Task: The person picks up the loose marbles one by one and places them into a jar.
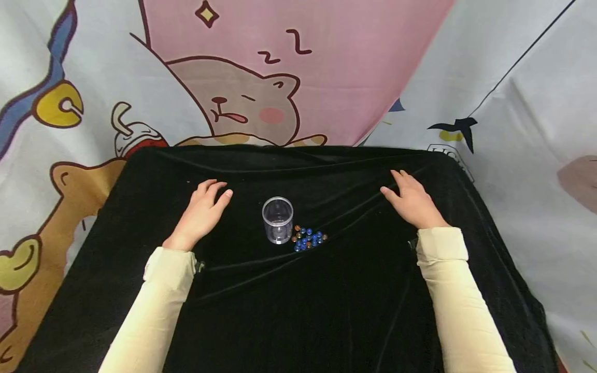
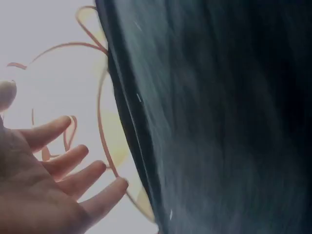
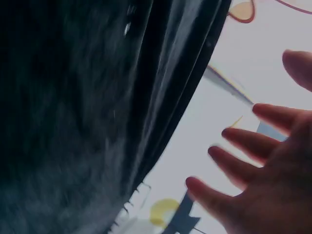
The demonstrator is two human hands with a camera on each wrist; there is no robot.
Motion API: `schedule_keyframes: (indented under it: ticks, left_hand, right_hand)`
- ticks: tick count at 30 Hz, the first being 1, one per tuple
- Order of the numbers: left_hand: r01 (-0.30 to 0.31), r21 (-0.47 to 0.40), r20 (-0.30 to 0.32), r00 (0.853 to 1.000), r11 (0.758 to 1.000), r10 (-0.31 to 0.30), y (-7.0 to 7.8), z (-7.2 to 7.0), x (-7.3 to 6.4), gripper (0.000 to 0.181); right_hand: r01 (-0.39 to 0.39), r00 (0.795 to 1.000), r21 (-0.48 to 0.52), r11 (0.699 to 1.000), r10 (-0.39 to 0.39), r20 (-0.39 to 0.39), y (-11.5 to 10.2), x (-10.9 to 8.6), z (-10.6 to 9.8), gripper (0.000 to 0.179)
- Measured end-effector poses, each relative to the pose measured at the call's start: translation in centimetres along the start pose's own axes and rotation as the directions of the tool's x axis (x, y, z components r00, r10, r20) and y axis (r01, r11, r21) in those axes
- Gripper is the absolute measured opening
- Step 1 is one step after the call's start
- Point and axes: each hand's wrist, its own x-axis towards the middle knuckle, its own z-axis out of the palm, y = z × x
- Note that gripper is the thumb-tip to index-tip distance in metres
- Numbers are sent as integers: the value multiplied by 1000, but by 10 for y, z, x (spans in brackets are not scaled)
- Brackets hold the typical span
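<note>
A clear, see-through cup [image 1: 278,220] stands upright near the middle of the black cloth. Several blue and amber-brown glass marbles [image 1: 309,239] lie in a loose cluster right beside its base, on the right. To the left of the cup is my left hand [image 1: 199,215], fingers relaxed and holding nothing. My right hand [image 1: 414,201] is well to the right of the marbles, its fingers spread and its grasp bare. Both wrist views show an empty palm with loosely extended fingers, the left hand [image 2: 53,180] and the right hand [image 3: 263,161].
Black velvety cloth [image 1: 289,311] covers the table, with wrinkles running across it near the cup and along the back. Behind the table hangs a white and pink curtain [image 1: 354,62] printed with a sleeping cartoon bear.
</note>
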Motion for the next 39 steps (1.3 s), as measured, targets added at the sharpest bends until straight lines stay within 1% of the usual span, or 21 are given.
schedule_keyframes:
  ticks: [2,4,6,7,9,10,12,14,15,17,20,21,22,24,28,30,32,34,35,37,39]
  left_hand:
    - [-15,-105,10,1000,994,16,6,6,-5,64]
    - [-44,-206,3,999,978,45,13,14,-10,59]
    - [-82,-312,-18,997,947,80,20,23,-14,54]
    - [-107,-372,-31,994,922,103,24,27,-17,51]
    - [-165,-493,-61,986,854,156,33,35,-21,48]
    - [-197,-545,-78,980,815,185,37,39,-24,48]
    - [-250,-635,-105,966,731,238,45,46,-30,51]
    - [-282,-709,-125,952,647,278,52,52,-36,56]
    - [-288,-740,-132,948,608,288,54,56,-39,58]
    - [-275,-802,-137,949,530,285,55,64,-41,59]
    - [-242,-883,-139,953,402,269,53,78,-42,59]
    - [-233,-900,-138,954,369,265,51,82,-41,59]
    - [-228,-911,-140,955,344,263,49,86,-40,61]
    - [-223,-926,-141,953,305,269,45,94,-38,65]
    - [-206,-949,-125,941,237,316,41,105,-32,71]
    - [-192,-958,-110,932,213,346,41,106,-31,71]
    - [-174,-957,-81,929,232,361,42,106,-30,68]
    - [-160,-949,-50,928,273,369,44,105,-30,67]
    - [-154,-941,-34,929,301,369,45,104,-30,67]
    - [-132,-923,5,936,361,353,47,101,-32,68]
    - [-111,-910,30,944,401,328,47,100,-33,68]
  right_hand:
    - [17,1000,56,998,-16,-19,-4,0,8,67]
    - [25,998,116,993,-19,-52,-9,-1,17,64]
    - [27,996,171,985,-12,-90,-14,-4,24,60]
    - [30,994,200,979,-8,-108,-16,-6,28,58]
    - [33,991,260,965,2,-135,-20,-10,34,55]
    - [35,990,289,957,7,-142,-22,-11,38,53]
    - [36,992,357,933,10,-126,-27,-15,46,51]
    - [35,996,423,906,4,-91,-32,-18,54,49]
    - [34,997,455,890,0,-74,-34,-20,59,49]
    - [28,999,513,858,-7,-43,-39,-21,67,49]
    - [18,1000,560,828,-10,-18,-45,-23,79,48]
    - [11,1000,572,820,-5,-12,-47,-23,82,47]
    - [4,1000,583,812,0,-7,-49,-23,86,46]
    - [-4,1000,603,798,-1,8,-53,-24,92,45]
    - [-3,999,665,747,-22,29,-62,-22,104,42]
    - [6,998,688,726,-44,37,-66,-20,109,41]
    - [2,998,696,718,-46,45,-68,-19,115,39]
    - [-7,997,694,720,-45,57,-70,-18,119,38]
    - [-18,997,692,722,-40,68,-71,-18,121,38]
    - [-40,995,683,729,-34,94,-74,-18,123,38]
    - [-58,992,680,731,-33,120,-76,-18,125,36]
